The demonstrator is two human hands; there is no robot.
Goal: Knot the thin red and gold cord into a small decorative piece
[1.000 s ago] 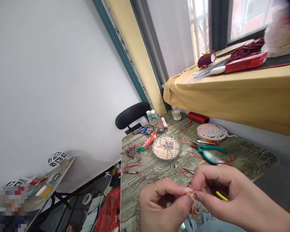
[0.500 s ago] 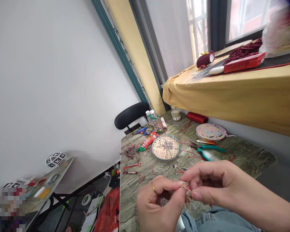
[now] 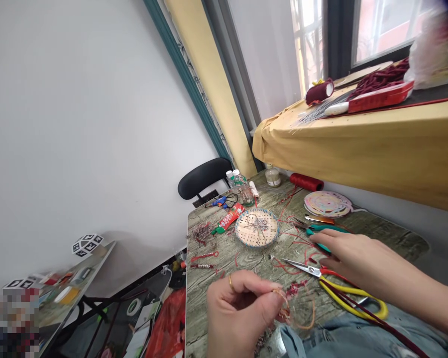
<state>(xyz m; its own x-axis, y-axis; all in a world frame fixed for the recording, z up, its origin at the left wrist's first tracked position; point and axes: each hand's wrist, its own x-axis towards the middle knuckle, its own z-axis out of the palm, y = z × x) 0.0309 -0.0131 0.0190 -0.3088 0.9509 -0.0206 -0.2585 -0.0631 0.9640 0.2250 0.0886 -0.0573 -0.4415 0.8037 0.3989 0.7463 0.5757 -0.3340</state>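
Observation:
My left hand (image 3: 246, 311) pinches a small corded piece (image 3: 283, 307) between thumb and fingertips, with a loose orange thread hanging from it. My right hand (image 3: 358, 256) is palm down, its fingers apart, over the teal-handled pliers (image 3: 323, 243). Scissors (image 3: 311, 270) with yellow and red handles lie just below that hand, blades pointing left. Red cord scraps (image 3: 296, 287) are on the table between the hands. A round woven tray (image 3: 257, 227) holding small metallic bits sits beyond them.
On the wooden table (image 3: 224, 253) stand bottles (image 3: 242, 191) and a jar (image 3: 272, 176); a red thread spool (image 3: 306, 182) and round coaster (image 3: 327, 204) lie at the back. A yellow-covered ledge (image 3: 351, 144) overhangs the right side.
My right hand has left the piece and moved right and up, over the pliers, its fingers spread. The scissors now show below it. My left hand still holds the piece.

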